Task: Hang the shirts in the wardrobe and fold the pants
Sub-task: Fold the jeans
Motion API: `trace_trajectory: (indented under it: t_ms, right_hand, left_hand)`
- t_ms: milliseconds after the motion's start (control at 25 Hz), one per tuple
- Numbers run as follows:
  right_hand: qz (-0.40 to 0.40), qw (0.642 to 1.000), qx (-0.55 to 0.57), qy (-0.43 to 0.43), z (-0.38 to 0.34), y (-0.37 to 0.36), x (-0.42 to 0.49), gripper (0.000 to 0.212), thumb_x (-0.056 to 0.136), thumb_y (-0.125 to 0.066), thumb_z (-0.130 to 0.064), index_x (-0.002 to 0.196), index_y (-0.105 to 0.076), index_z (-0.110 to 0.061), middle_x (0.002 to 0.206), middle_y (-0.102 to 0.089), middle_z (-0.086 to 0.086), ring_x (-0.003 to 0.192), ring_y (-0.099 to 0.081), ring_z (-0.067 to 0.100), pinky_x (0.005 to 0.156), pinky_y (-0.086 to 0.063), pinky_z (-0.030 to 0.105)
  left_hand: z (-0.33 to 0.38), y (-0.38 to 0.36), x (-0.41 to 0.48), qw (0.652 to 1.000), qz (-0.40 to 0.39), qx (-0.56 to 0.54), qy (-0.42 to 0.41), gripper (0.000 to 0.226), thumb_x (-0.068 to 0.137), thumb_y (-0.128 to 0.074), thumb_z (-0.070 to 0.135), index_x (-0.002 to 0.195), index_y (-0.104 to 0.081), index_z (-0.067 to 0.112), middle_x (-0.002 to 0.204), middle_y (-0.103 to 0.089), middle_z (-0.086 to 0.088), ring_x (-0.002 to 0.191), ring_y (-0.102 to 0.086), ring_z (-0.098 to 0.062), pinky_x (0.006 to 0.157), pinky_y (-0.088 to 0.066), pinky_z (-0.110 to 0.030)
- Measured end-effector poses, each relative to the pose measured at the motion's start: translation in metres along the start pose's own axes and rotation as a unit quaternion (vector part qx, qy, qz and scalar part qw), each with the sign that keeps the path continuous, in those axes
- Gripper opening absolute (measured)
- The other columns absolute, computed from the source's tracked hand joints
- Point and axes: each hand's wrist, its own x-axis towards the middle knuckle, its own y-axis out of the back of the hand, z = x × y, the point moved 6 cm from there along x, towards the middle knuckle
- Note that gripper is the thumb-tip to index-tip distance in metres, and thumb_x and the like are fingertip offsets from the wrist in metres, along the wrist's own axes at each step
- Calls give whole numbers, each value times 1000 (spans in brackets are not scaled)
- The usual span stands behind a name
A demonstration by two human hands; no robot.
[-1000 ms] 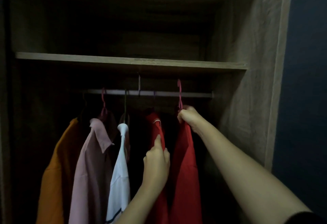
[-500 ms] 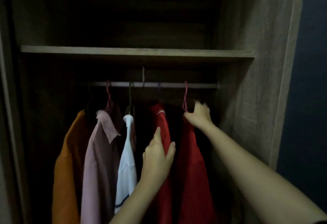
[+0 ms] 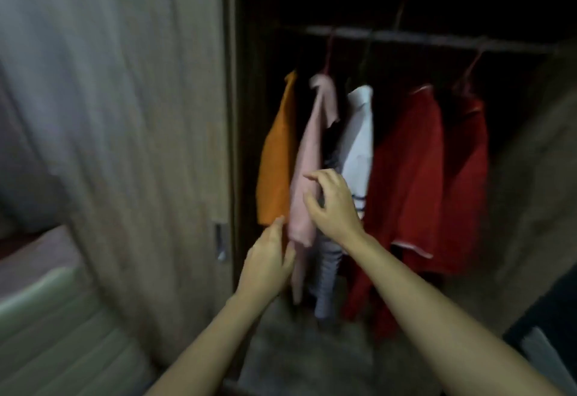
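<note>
Several shirts hang from the wardrobe rail [image 3: 437, 40]: an orange shirt [image 3: 276, 158], a pink shirt [image 3: 307, 177], a white shirt [image 3: 357, 139] and two red shirts [image 3: 409, 170] [image 3: 466, 183]. My left hand [image 3: 268, 263] hovers low by the hem of the orange and pink shirts, fingers apart, holding nothing. My right hand [image 3: 334, 205] is in front of the pink and white shirts, fingers curled loosely and empty. The picture is blurred by motion.
The wooden wardrobe door [image 3: 140, 114] with a metal handle [image 3: 221, 241] stands to the left. A bed with pale green bedding [image 3: 53, 333] lies at the lower left. The wardrobe's right wall [image 3: 537, 192] closes in the red shirts. A striped garment [image 3: 327, 273] hangs behind the pink shirt.
My view has swung left and down. My right hand has let go of the red shirt's hanger and both hands have come away from the red shirts toward the pink shirt.
</note>
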Motion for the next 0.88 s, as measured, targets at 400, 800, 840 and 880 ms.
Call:
trace_trajectory:
  t_ms: [400, 800, 840, 880]
  right_hand:
    - [-383, 922, 29, 50, -94, -296, -197, 56, 88, -35, -44, 121, -56, -4, 114, -59, 17, 105, -55, 36, 92, -45, 41]
    - [-614, 765, 46, 189, -154, -524, -419, 57, 97, -40, -37, 143, -28, -5, 152, -23, 19, 138, -25, 34, 113, -23, 41]
    - [-605, 768, 52, 203, -162, -536, -427, 58, 97, -41, -35, 144, -27, -5, 153, -21, 21, 139, -23, 35, 113, -21, 41]
    - [-595, 772, 52, 218, -171, -550, -436, 58, 97, -41, -33, 145, -25, -4, 153, -18, 22, 140, -21, 37, 114, -20, 42]
  left_hand:
    - [-302, 28, -265, 916, -67, 147, 367, 60, 98, -42, 30, 147, -20, 4, 153, -26, -14, 142, -24, -27, 112, -25, -36]
    - [-437, -26, -542, 740, -30, 107, 663, 68, 96, -48, 32, 148, -14, 5, 156, -17, -15, 144, -17, -27, 116, -21, -41]
    - [-442, -33, -557, 724, -23, 95, 683, 72, 95, -49, 34, 149, -11, 5, 157, -13, -15, 144, -13, -28, 117, -19, -42]
    - [-448, -43, -573, 708, -15, 81, 701, 76, 94, -51, 36, 149, -8, 5, 157, -10, -16, 145, -11, -30, 117, -16, -42]
